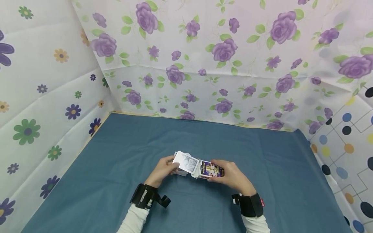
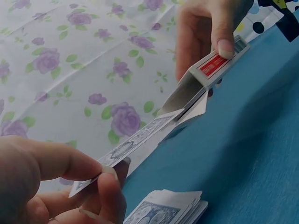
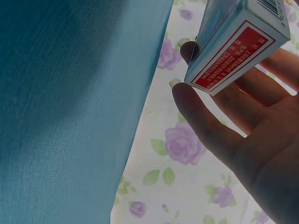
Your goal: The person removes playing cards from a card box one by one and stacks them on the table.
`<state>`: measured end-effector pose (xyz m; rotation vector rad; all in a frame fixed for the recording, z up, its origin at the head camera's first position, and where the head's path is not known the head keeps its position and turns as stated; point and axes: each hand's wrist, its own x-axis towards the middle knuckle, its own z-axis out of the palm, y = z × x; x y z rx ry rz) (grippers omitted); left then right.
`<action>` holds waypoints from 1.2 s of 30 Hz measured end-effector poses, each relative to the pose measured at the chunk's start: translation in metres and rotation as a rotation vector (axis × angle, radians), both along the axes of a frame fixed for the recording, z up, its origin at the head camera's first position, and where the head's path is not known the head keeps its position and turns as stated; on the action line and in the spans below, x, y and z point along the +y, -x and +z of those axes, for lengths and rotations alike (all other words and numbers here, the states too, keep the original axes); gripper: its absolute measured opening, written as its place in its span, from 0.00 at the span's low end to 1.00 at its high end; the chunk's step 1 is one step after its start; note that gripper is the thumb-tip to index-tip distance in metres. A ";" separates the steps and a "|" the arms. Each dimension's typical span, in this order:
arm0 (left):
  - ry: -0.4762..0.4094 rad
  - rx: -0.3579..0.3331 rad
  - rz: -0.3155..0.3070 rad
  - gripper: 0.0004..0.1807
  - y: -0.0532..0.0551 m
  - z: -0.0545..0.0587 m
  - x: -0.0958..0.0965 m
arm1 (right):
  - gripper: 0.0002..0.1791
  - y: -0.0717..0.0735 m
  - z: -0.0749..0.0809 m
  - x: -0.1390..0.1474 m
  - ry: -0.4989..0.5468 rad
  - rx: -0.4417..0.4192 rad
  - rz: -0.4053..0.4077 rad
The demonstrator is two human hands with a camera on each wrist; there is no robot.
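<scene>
Your left hand [image 1: 161,170] pinches a playing card [image 1: 187,162] at the open card box [image 1: 212,169], which your right hand [image 1: 233,176] grips, seemingly to steady it.

Left grip [image 2: 56,163] pinches card [image 2: 135,140]; right grip [image 2: 205,21] holds open box [image 2: 212,67]; card stack [image 2: 163,209] below.

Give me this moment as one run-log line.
right hand: holds box, end open | left hand: pinches card, far end at box opening | card stack: beneath card

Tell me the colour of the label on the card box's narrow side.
The label is red with pale lettering, clearest in the right wrist view.
</scene>
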<state>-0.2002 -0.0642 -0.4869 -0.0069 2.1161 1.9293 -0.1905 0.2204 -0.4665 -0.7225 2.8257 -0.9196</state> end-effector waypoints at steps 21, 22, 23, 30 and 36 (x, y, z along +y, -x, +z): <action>0.125 -0.001 0.189 0.19 0.023 -0.014 -0.018 | 0.37 0.000 -0.004 0.002 0.002 0.008 -0.022; 0.139 -0.001 0.198 0.18 0.024 -0.014 -0.018 | 0.37 0.000 -0.004 0.002 0.003 0.010 -0.021; 0.153 0.006 0.204 0.18 0.026 -0.014 -0.018 | 0.37 0.000 -0.004 0.002 0.005 0.011 -0.020; 0.202 0.048 0.259 0.14 0.035 -0.017 -0.011 | 0.37 0.001 -0.007 0.003 -0.009 0.023 -0.016; 0.273 0.095 0.313 0.11 0.040 -0.023 -0.003 | 0.38 0.001 -0.005 0.002 -0.008 0.013 -0.027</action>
